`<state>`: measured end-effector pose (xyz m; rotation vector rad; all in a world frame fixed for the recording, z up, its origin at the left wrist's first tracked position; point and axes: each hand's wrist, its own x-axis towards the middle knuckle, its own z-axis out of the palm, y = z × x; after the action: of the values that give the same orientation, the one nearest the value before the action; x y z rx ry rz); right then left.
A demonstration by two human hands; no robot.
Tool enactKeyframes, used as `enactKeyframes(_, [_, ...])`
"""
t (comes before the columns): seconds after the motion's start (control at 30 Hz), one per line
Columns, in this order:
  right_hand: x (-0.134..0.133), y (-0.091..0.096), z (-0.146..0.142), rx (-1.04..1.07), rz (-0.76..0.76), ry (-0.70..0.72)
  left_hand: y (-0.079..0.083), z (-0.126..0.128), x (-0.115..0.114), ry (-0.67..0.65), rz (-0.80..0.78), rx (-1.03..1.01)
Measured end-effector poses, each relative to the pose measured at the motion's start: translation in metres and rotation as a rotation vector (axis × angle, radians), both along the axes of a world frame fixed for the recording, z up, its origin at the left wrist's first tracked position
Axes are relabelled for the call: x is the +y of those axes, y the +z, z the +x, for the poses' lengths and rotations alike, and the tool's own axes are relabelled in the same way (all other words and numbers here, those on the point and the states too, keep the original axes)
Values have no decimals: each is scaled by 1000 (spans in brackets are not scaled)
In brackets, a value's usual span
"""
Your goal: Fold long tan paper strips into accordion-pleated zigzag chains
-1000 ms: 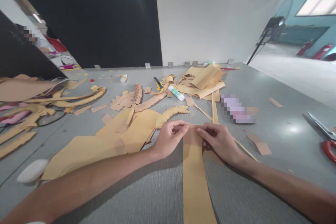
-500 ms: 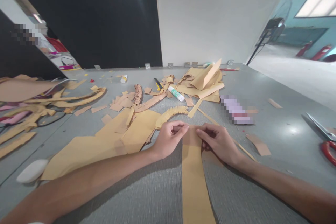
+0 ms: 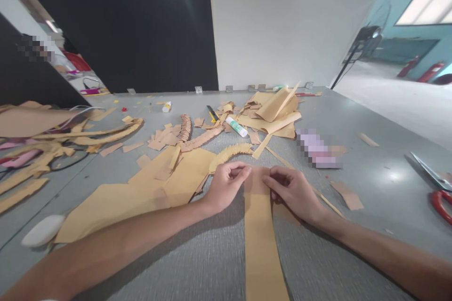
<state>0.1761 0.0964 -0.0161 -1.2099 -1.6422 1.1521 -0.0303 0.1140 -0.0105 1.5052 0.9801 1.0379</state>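
A long strip of brown kraft paper [image 3: 263, 240] runs from the near edge of the view up to my hands. At its far end a short pinkish-brown flap [image 3: 257, 181] lies across the strip, looking like the paper's other side folded over. My left hand [image 3: 228, 186] pinches the flap's left corner between thumb and fingers. On the right edge, my right hand [image 3: 291, 190] grips the same end with thumb and curled fingers. Just beyond my left hand lies a curved, finely pleated paper strip [image 3: 231, 154].
A glue stick [image 3: 236, 127], a yellow-and-black cutter knife [image 3: 212, 114] and paper scraps lie farther back. Red-handled scissors [image 3: 439, 193] are at the right, a white computer mouse [image 3: 43, 230] at the left. Large kraft sheets [image 3: 106, 207] lie under my left forearm's far side.
The strip's far end has turned over toward me, so a pinkish-brown flap now shows between my hands. Both hands have stayed nearly in place.
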Motion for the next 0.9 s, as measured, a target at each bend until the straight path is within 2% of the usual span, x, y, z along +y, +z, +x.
enactKeyframes(0.17, [-1,-2,-2,12,-48,-105,2,1,1,-49,14,-15])
enactKeyframes(0.23, [-2,0,-3,-8,3,-193,0,1,3,-57,-2,-27])
enactKeyframes(0.3, [-4,0,-2,-60,179,-325,-4,0,4,-53,-35,-44])
enactKeyframes(0.37, [-6,-1,2,-165,469,-425,-7,0,5,-53,-70,-70])
enactKeyframes(0.4, [-9,-3,4,-237,629,-432,-9,0,5,-55,-79,-84])
enactKeyframes(0.47, [-14,-7,11,-389,916,-311,-11,0,6,-55,-79,-101])
enactKeyframes(0.5, [-17,-8,14,-477,1001,-198,-11,1,6,-48,-72,-102])
enactKeyframes(0.63, [-23,-5,19,-763,1054,209,-8,3,6,-6,-57,-118])
enactKeyframes(0.7, [-21,0,18,-807,1050,268,-5,4,5,-25,-70,-166])
enactKeyframes(0.77, [-19,2,15,-810,1040,252,-3,4,4,-64,-80,-206])
enactKeyframes(0.9, [-16,0,10,-737,979,251,-4,1,5,-130,-38,-131])
